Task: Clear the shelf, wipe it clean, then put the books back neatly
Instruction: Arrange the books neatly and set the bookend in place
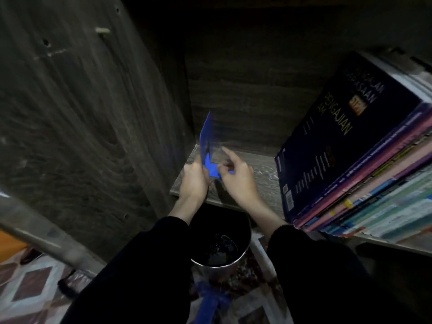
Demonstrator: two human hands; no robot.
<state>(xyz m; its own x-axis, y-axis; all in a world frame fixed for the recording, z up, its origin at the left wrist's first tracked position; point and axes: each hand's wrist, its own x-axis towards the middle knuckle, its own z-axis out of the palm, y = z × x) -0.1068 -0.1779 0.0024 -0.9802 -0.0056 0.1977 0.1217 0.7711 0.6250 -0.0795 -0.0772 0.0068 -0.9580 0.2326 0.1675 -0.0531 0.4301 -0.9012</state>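
Observation:
A thin blue sheet-like item stands on edge at the left end of the dark wooden shelf. My left hand grips its lower edge. My right hand is beside it with the index finger stretched out and the other fingers curled near a blue piece; motion blur hides whether it holds that piece. A leaning row of books fills the right part of the shelf, fronted by a dark book with yellow lettering.
A round dark bin with a metal rim stands on the floor right under my hands. The cabinet's side panel rises on the left. Below lie a patterned floor mat and a blurred blue object.

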